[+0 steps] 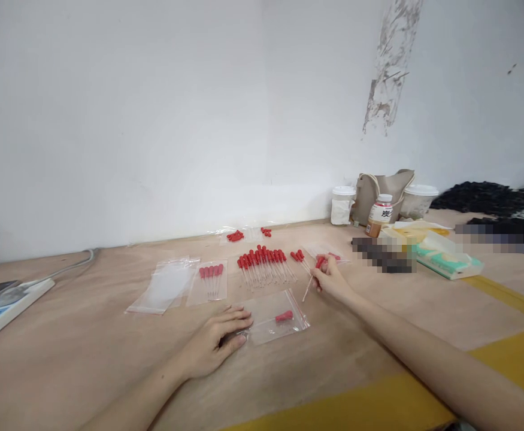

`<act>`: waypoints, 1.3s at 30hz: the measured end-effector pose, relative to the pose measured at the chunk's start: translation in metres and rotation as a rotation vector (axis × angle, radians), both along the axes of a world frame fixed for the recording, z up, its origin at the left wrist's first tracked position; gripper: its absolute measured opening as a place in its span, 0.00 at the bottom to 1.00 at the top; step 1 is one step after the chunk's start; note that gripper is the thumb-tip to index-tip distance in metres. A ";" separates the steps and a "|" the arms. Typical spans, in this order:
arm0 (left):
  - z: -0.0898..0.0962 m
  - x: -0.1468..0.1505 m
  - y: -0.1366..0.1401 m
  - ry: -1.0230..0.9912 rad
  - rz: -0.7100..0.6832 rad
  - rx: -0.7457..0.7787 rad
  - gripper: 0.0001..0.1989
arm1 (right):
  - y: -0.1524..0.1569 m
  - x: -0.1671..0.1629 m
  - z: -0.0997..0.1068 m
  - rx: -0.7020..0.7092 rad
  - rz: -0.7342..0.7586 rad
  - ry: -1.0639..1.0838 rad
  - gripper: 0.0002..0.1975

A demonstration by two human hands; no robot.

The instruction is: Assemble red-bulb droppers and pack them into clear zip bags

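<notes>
My left hand (219, 338) lies on the table with its fingers stretched out over the left edge of a clear zip bag (262, 305). Inside that bag is a red rubber bulb (284, 316). My right hand (331, 278) pinches a dropper (307, 290) with a red bulb and a thin pale stem, its tip slanting down toward the table. Beside it lie a few red-bulbed droppers (297, 256), and behind it another clear bag (340, 255) with red bulbs. A dense row of droppers (262, 260) fans out beyond the left hand's bag.
Left of the row are a bag with several droppers (211, 272) and a stack of clear bags (165, 284). Red bulbs (235, 236) lie near the wall. A power strip (14, 308) is far left; a bottle (379, 215), cups (343, 206) and a tissue pack (448, 257) stand right.
</notes>
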State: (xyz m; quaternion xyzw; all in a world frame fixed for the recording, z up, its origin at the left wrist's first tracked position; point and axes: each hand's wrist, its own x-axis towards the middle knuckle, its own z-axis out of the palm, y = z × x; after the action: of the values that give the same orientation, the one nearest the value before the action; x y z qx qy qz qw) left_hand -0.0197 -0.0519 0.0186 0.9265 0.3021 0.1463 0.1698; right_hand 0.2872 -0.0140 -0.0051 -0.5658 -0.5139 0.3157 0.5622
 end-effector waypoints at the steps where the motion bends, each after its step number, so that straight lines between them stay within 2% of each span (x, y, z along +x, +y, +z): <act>1: 0.000 0.000 0.000 0.002 -0.001 0.003 0.17 | -0.004 -0.002 -0.006 0.009 0.001 0.085 0.21; 5: 0.000 0.001 0.001 0.008 -0.010 0.015 0.17 | -0.013 -0.016 -0.014 0.026 0.020 0.289 0.21; 11: -0.001 -0.001 -0.001 0.017 0.039 0.030 0.20 | -0.028 -0.030 -0.003 -0.139 0.145 0.553 0.12; 13: -0.002 -0.002 -0.001 0.021 0.064 0.021 0.22 | -0.032 -0.030 -0.002 -0.184 0.247 0.470 0.12; 15: -0.002 -0.003 -0.001 0.023 0.075 0.011 0.23 | -0.035 -0.027 -0.002 -0.234 0.391 0.299 0.13; 17: -0.002 -0.003 -0.001 0.023 0.075 0.008 0.23 | -0.036 -0.023 -0.003 -0.230 0.508 0.185 0.15; 21: -0.001 -0.002 0.000 0.010 0.078 0.008 0.22 | -0.036 -0.018 -0.002 -0.188 0.649 0.241 0.22; 24: -0.001 -0.002 0.000 0.021 0.082 0.003 0.23 | -0.035 -0.022 -0.002 -0.216 0.698 0.245 0.23; 29: -0.003 -0.003 0.000 0.010 0.064 0.012 0.23 | -0.036 -0.041 -0.006 -0.210 0.495 0.054 0.19; 33: -0.001 -0.002 0.000 0.019 0.061 0.017 0.22 | -0.034 -0.036 -0.003 -0.106 0.572 -0.150 0.16; 34: 0.000 -0.001 0.000 0.027 0.051 0.019 0.21 | -0.030 -0.030 0.000 -0.091 0.545 -0.206 0.14; 36: 0.002 -0.001 0.000 0.058 0.024 0.019 0.19 | -0.018 -0.015 0.007 -0.080 0.349 -0.356 0.10; 38: 0.001 -0.001 0.000 0.101 0.006 0.012 0.18 | 0.000 -0.001 0.014 -0.067 0.075 -0.594 0.05; 39: 0.001 -0.001 0.001 0.116 0.001 0.009 0.18 | 0.010 0.004 0.017 -0.070 0.012 -0.641 0.04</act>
State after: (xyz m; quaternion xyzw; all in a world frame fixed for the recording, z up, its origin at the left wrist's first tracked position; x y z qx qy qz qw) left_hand -0.0210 -0.0513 0.0196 0.9341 0.3111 0.0937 0.1477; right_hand 0.2914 -0.0042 0.0120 -0.6523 -0.6570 0.1423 0.3502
